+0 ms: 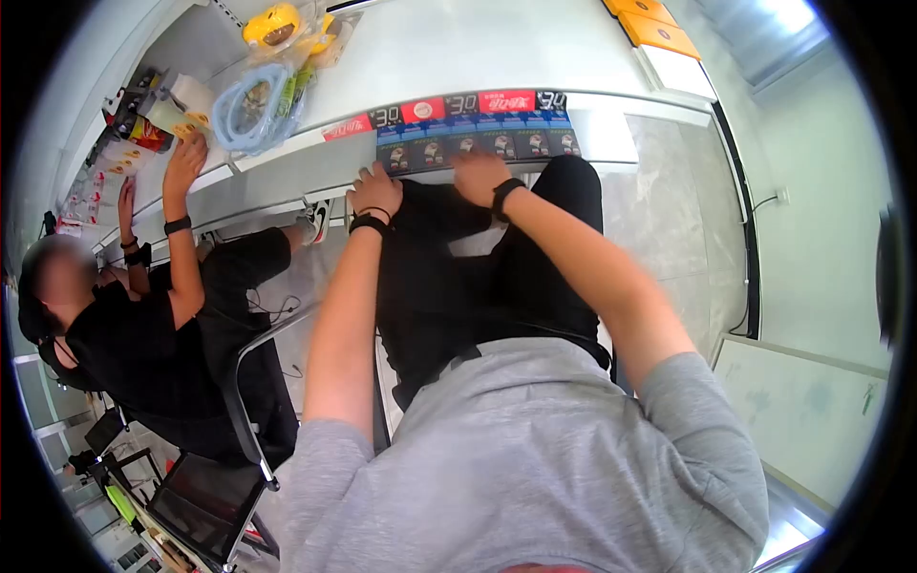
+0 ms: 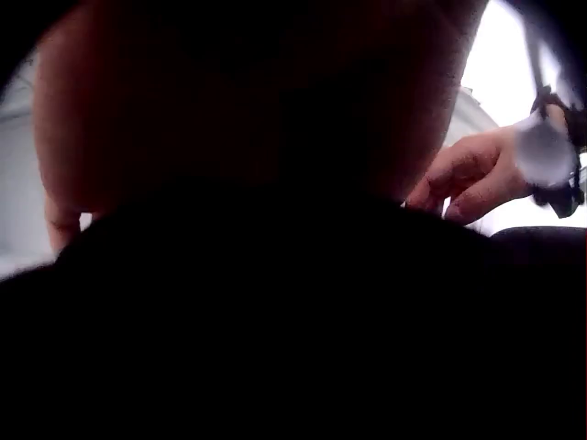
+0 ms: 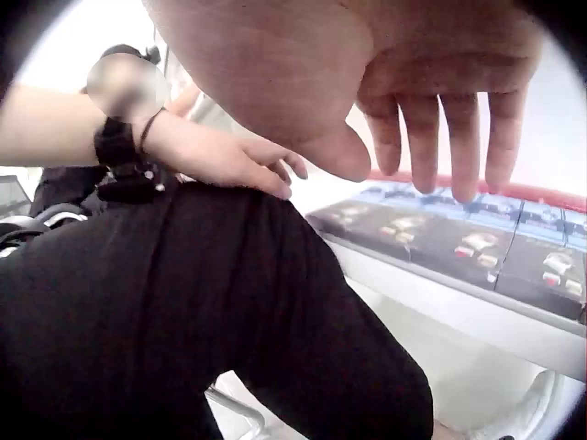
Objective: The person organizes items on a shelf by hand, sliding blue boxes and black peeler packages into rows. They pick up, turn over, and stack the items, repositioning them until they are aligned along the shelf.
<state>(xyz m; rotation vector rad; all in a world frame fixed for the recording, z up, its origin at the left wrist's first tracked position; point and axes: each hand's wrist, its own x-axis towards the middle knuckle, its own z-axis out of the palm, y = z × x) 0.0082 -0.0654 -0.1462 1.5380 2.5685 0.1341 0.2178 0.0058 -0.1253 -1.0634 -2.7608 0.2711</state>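
Note:
A row of several small dark boxes with blue upper bands [image 1: 471, 143] lies along the table's front edge, small pictures printed on the dark faces. My right hand [image 1: 480, 177] hovers at the near side of the row, blurred in the head view. In the right wrist view the right hand's fingers [image 3: 463, 151] stretch down over the boxes with nothing in them. My left hand [image 1: 374, 191] is by the table edge at the row's left end, fingers loosely bent, beside the black-trousered knee [image 3: 266, 238]. The left wrist view is mostly dark, the right hand [image 2: 481, 174] showing at its right.
Red and black strips marked 30 [image 1: 425, 110] run along the row's far side. A pale blue ring-shaped item [image 1: 250, 110] and a yellow toy [image 1: 272, 27] in clear wrapping stand left. Orange boxes [image 1: 659, 29] lie at back right. Another person [image 1: 143, 315] sits at left.

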